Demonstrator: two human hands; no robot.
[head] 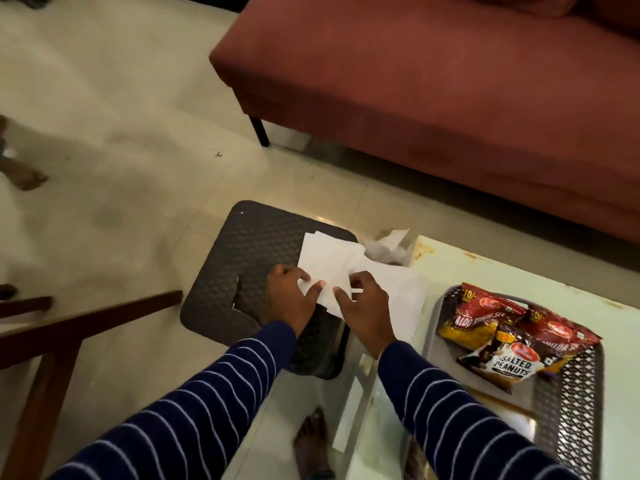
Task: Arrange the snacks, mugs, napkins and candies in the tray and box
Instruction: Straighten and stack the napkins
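Note:
Both hands hold a white paper napkin (329, 263) above a dark woven stool. My left hand (291, 297) pinches its lower left edge with the thumb on top. My right hand (365, 306) pinches the lower right part. More white napkins (389, 245) lie crumpled beyond it at the table's corner. To the right, a metal tray (571, 386) with a perforated rim sits on the glass table. It holds three snack packets: an aloo bhujia pack (476, 317), a salted peanuts pack (509, 362) and another red pack (557, 337). No mugs, candies or box are in view.
The dark stool (242, 271) stands on the tiled floor left of the glass table (485, 265). A red sofa (433, 98) fills the far right. A wooden furniture frame (69, 341) is at lower left. My bare foot (311, 441) shows under the glass. Another person's foot (24, 176) is at the far left.

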